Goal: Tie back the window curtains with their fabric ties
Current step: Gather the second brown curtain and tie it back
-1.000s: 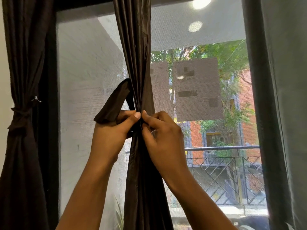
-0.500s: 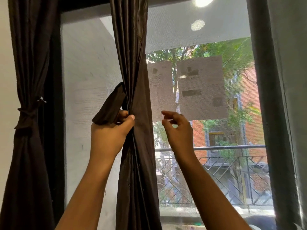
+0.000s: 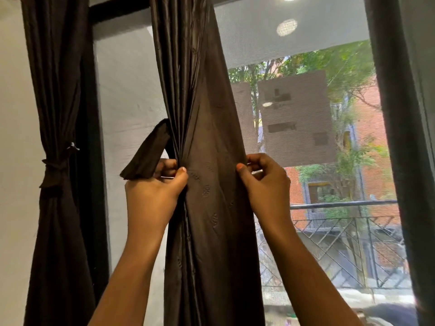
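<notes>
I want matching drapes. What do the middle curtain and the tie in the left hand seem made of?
The middle curtain: dark brown woven cloth with a satin sheen, perhaps polyester or a silk blend; light streaks run along its pleats. The tie in the left hand: similar dark cloth, duller, finely crinkled. Exact fibre cannot be told.

The middle curtain (image 3: 211, 220) is dark brown with faint little motifs, its fabric tie (image 3: 146, 158) the same brown, as is the left curtain (image 3: 56, 231); black window frame (image 3: 97, 208), orange-red building (image 3: 369, 161) outside, railing (image 3: 341, 250) in diagonal lattice
</notes>
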